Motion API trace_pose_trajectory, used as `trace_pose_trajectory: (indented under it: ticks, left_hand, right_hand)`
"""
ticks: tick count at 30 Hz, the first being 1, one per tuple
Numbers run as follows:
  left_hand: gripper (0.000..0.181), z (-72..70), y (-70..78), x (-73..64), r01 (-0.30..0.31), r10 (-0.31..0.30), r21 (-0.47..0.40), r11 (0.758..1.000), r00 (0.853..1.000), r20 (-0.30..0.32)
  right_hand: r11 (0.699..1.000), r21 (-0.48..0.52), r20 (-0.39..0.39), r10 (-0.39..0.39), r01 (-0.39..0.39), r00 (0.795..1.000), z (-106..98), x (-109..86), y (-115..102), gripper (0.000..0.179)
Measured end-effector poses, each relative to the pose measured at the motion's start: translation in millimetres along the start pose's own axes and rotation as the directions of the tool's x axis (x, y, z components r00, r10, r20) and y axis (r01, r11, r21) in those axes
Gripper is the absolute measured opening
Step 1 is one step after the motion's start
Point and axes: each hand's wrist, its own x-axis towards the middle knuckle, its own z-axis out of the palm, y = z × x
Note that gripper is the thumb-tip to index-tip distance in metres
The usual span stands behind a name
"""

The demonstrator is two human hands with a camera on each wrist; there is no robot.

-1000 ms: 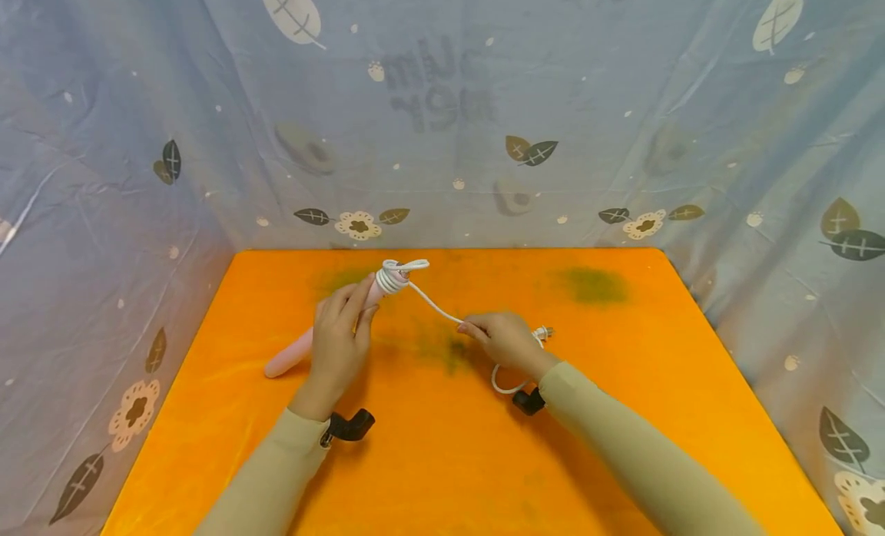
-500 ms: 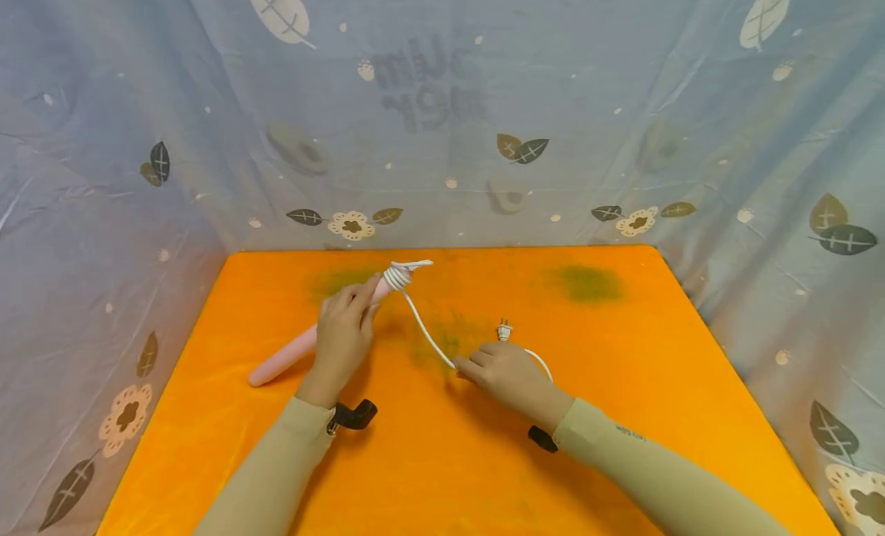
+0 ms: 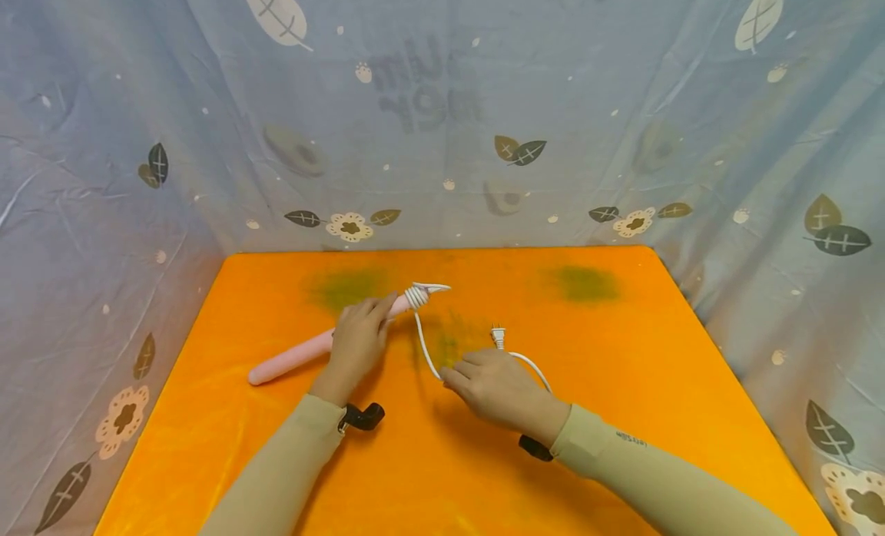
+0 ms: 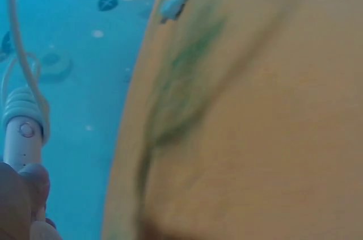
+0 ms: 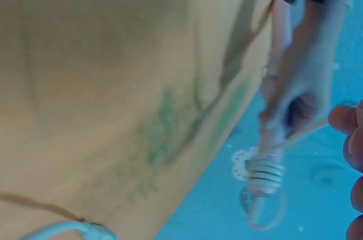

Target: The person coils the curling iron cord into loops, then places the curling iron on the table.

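A long pink hair iron (image 3: 293,358) slants over the table, its rounded tip low at the left. My left hand (image 3: 359,336) grips its handle, fingers wrapped just below the cord. White cord is wound in several turns (image 3: 417,296) round the handle's end, with a small loop sticking out. From the turns a length of cord (image 3: 425,344) runs down to my right hand (image 3: 501,390), which pinches it. Beyond that hand the cord curves up to a two-pin plug (image 3: 498,336). The left wrist view shows a round button (image 4: 26,130) on the handle.
An orange table (image 3: 415,474) with greenish smudges lies under both hands. Printed grey-blue curtains (image 3: 442,160) stand at its back and sides. A black wrist-worn piece (image 3: 365,417) juts from the left sleeve, and another (image 3: 535,448) from the right.
My right hand has come nearer the body, drawing the cord lower. The plug has swung left and now points away. The wound end of the iron has shifted right and down with my left hand.
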Motion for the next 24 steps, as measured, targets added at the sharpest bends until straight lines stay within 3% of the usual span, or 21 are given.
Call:
trace_pose_trajectory:
  ticks: [4, 8, 16, 24]
  left_hand:
    - [0.047, 8.0, 2.4, -6.2, -0.015, 0.009, 0.053, 0.998, 0.995, 0.104]
    - [0.041, 12.4, 7.6, -14.4, -0.061, 0.053, 0.044, 0.997, 0.985, 0.164]
    - [0.039, 20.2, 13.7, -33.8, -0.206, 0.200, 0.015, 0.978, 0.962, 0.187]
    - [0.037, 11.6, 20.8, -45.8, -0.265, 0.263, -0.017, 0.964, 0.946, 0.187]
  right_hand:
    - [1.000, -0.017, -0.007, -0.001, 0.001, 1.000, -7.1, 10.7, 2.8, 0.010]
    - [0.998, -0.058, -0.028, 0.008, -0.009, 1.000, -16.1, 21.2, 10.7, 0.016]
    - [0.996, -0.054, -0.043, 0.068, -0.070, 0.997, -24.5, 35.5, 31.2, 0.009]
    - [0.992, -0.016, -0.111, 0.122, -0.124, 0.986, -16.9, 46.4, 53.4, 0.015]
